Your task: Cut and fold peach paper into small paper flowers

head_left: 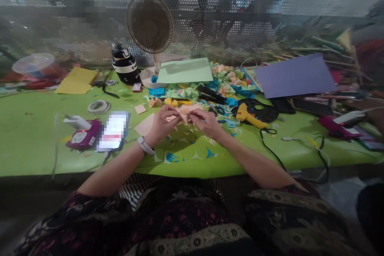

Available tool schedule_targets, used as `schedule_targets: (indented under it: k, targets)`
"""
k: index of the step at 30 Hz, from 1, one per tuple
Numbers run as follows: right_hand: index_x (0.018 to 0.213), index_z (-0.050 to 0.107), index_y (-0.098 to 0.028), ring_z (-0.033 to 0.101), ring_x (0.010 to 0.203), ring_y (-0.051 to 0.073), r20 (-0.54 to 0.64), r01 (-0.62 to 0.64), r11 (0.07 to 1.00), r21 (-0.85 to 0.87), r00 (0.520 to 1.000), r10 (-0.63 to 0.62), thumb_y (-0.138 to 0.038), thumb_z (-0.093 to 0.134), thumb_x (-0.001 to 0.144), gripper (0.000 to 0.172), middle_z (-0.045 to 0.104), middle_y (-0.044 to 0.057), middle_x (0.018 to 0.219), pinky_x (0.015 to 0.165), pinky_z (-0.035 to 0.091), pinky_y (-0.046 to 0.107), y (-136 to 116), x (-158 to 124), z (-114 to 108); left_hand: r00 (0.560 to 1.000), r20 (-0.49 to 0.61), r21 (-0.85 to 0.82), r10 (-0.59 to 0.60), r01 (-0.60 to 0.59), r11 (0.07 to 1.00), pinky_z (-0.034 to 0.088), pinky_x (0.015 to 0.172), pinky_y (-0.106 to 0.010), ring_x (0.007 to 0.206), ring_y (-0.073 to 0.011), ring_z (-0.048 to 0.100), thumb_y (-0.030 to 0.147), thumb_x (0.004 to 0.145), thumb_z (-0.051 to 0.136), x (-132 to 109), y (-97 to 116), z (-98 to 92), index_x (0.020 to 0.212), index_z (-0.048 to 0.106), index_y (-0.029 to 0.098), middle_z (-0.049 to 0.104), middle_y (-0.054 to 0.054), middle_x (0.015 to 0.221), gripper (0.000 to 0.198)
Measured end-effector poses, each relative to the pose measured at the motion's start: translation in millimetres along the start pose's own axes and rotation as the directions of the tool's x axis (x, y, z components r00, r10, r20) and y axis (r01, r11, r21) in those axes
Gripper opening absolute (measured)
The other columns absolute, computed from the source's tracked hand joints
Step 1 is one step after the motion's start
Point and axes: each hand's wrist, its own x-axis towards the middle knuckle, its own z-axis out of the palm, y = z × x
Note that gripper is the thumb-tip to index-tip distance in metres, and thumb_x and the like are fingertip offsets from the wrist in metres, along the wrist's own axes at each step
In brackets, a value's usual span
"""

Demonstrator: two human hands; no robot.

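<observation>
Between my two hands, above the green table [186, 168], is a small peach paper piece [185, 110]. My left hand [164, 123], with a white band on its wrist, pinches the paper's left side. The fingers of my right hand [205, 123] close on its right side. Left of my hands lie a larger peach sheet [145, 125] and a small peach square [140, 109]. Behind them sit folded peach and yellow paper pieces [171, 102]. Blue and pale paper scraps [210, 153] are scattered below my hands.
A yellow glue gun [249, 116] with a cord lies at right, near a black stapler [212, 94]. At left are a lit phone [113, 131], a purple power block [84, 136] and a tape roll [99, 106]. A fan [150, 24] and black bottle [126, 66] stand behind.
</observation>
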Motion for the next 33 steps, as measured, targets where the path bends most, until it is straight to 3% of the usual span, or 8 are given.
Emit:
schedule_targets:
  k: [11,23,33]
  targets:
    - [0.084,0.063,-0.018,0.061,0.068,0.015,0.015,0.166,0.983,-0.073,0.986,-0.165,-0.048,0.046,0.099,0.037,0.066,0.005,0.078,0.063,0.048,0.029,1.2,0.4,-1.3,0.992,0.082,-0.099,-0.099,0.107,0.989,0.044,0.079,-0.034,0.082,-0.0181,0.055,0.032,0.081,0.072,2.0,4.9,0.6,0.073,0.068,0.018,0.06,-0.004,0.083,0.017]
    - [0.077,0.056,-0.021,0.055,0.067,0.014,-0.006,0.224,0.964,-0.143,0.974,-0.227,-0.052,0.039,0.101,0.043,0.06,0.003,0.073,0.065,0.045,0.029,5.1,-1.8,0.3,0.976,0.12,-0.164,-0.18,0.198,0.966,0.044,0.078,-0.033,0.079,-0.0184,0.056,0.047,0.076,0.077,2.1,15.7,2.2,0.067,0.068,0.019,0.061,-0.004,0.079,0.031]
    - [0.075,0.052,-0.022,0.053,0.068,0.015,-0.012,0.231,0.96,-0.159,0.972,-0.236,-0.052,0.036,0.102,0.043,0.058,0.003,0.073,0.067,0.044,0.03,5.4,-2.5,1.4,0.982,0.039,-0.207,-0.187,0.191,0.959,0.045,0.08,-0.034,0.084,-0.0193,0.057,0.049,0.075,0.078,-0.7,11.3,4.2,0.071,0.072,0.019,0.062,-0.005,0.083,0.03]
